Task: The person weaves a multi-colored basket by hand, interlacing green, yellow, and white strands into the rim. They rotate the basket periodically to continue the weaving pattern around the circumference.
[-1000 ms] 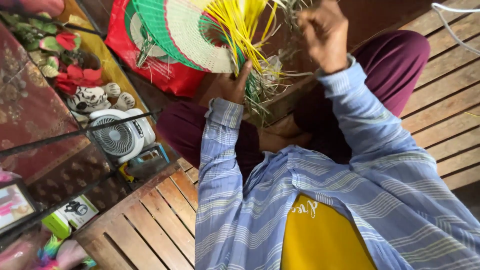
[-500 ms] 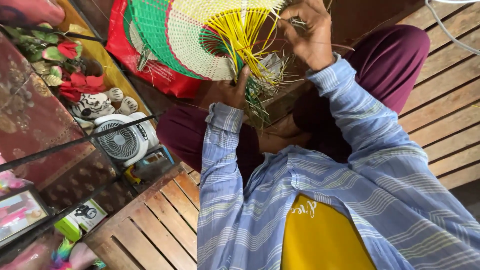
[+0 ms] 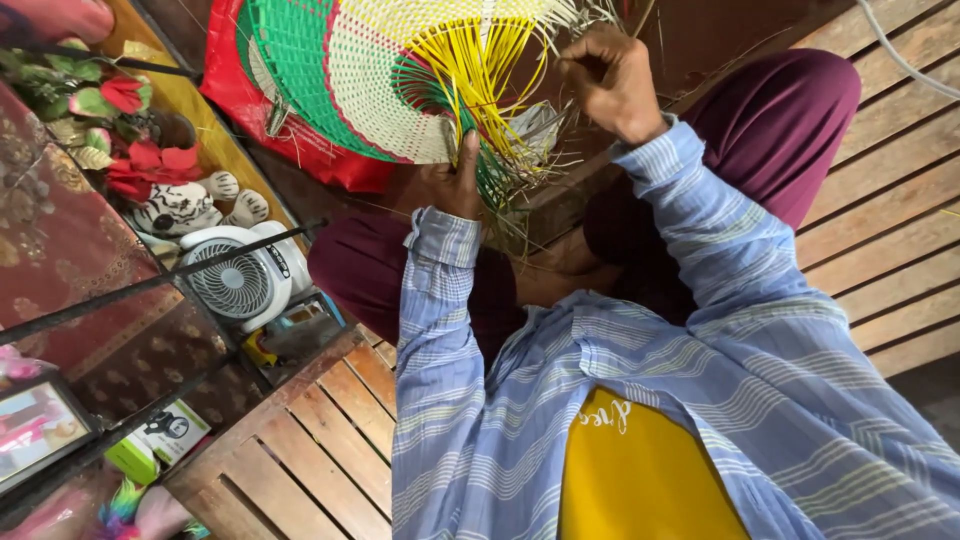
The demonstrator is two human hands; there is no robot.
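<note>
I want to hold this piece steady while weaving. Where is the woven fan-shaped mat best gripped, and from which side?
Probably at its narrow neck, from below. The woven fan spreads wide above, while its loose yellow strands gather at that point, where the left hand already clasps it. The right hand pinches strands at the top.

1. A small box (image 3: 160,440) sits at the lower left of the frame: green with a white face that shows a dark picture of a device.
2. A framed picture (image 3: 38,432) stands at the far left edge, just beside the box: dark frame, pink and light tones inside, too blurred to tell more.
3. A red plastic bag (image 3: 300,140) lies at the upper centre-left, behind the woven piece.
</note>
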